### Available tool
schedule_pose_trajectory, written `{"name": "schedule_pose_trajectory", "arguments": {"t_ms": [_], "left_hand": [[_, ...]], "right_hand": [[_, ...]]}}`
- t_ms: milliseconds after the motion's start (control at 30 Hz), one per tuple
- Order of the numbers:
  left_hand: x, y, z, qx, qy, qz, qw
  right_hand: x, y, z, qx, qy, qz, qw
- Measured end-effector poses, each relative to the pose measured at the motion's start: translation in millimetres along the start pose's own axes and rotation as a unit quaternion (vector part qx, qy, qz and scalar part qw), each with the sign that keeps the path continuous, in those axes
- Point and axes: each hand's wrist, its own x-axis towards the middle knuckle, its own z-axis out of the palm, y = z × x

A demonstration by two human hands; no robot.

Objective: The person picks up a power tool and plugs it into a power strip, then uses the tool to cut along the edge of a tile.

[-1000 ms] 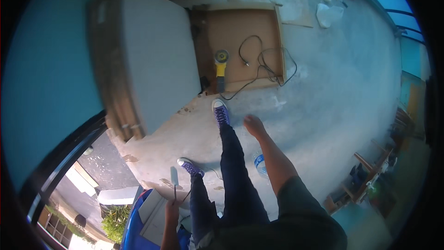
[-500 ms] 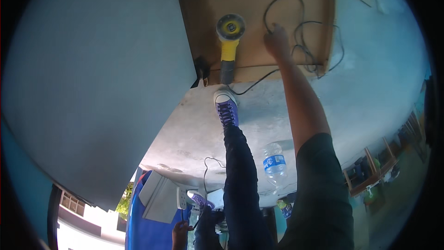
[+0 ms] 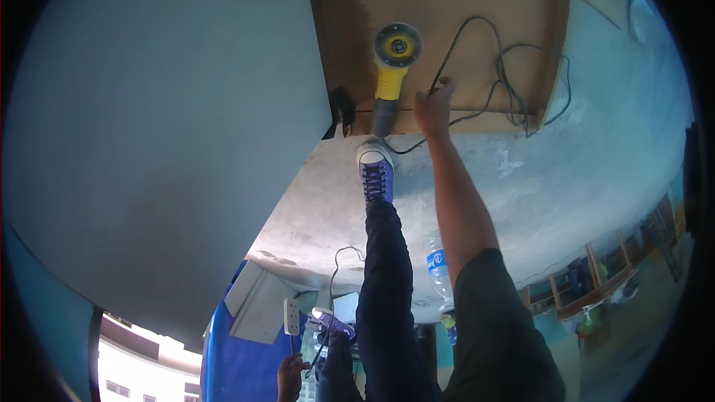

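Observation:
My right hand (image 3: 433, 110) reaches forward, its fingers closed around a thin black power cord (image 3: 463, 28). From there the cord arches up and tangles in loose loops to the right. Left of that hand lies an angle grinder (image 3: 388, 83), yellow and dark grey, its disc end pointing away from me. The grinder rests on a brown board with raised edges (image 3: 439, 0), and a cord leaves its near end. At the lower edge my left hand (image 3: 290, 377) grips the dark cable of a white power strip (image 3: 291, 316), which stands up above the fist.
A large grey panel (image 3: 164, 126) fills the left side. My purple sneaker (image 3: 376, 177) touches the floor near the grinder. Beside my right arm lies a clear plastic bottle (image 3: 438, 268). Wooden furniture (image 3: 596, 290) stands at the right, and a blue sheet (image 3: 246, 365) hangs lower left.
My right hand has drawn back toward me and slightly left with the cord, pulling its loop along. The view has shifted a little. My left hand keeps its grip on the cable.

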Motion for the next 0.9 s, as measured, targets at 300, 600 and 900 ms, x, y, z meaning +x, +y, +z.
{"name": "schedule_pose_trajectory", "arguments": {"t_ms": [300, 600, 900], "left_hand": [[-28.7, 25.4, 37.0, -0.118, 0.084, -0.054, 0.988], [-9.9, -48.4, -25.6, 0.078, 0.155, -0.05, 0.984], [-47.9, -189.6, -57.3, -0.012, 0.285, -0.127, 0.95]], "right_hand": [[-28.3, 6.9, 113.5, -0.105, -0.194, 0.062, 0.973], [61.5, 85.9, -2.5, -0.239, -0.299, -0.054, 0.922], [-156.6, -65.7, -258.6, -0.344, -0.37, 0.023, 0.863]]}}
